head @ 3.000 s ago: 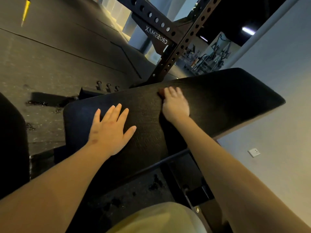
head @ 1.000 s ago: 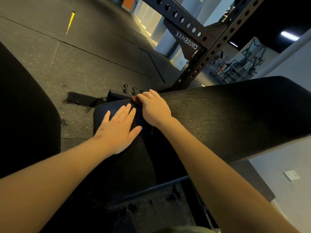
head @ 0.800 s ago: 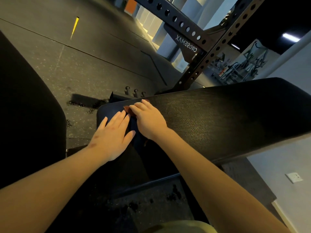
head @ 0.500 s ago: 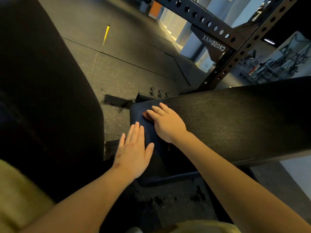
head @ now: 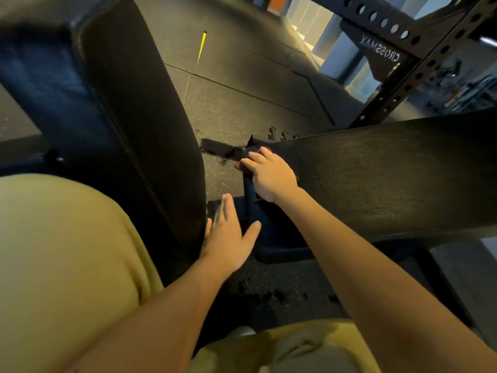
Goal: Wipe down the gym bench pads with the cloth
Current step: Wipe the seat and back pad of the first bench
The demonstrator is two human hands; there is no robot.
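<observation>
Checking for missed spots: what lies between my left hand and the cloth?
Head view: only the bench pad's dark end lies between the left hand and the cloth under the right hand.

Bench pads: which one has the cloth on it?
The long pad at right: the right hand presses the reddish cloth onto its left end. The big pad at left shows no cloth.
</observation>
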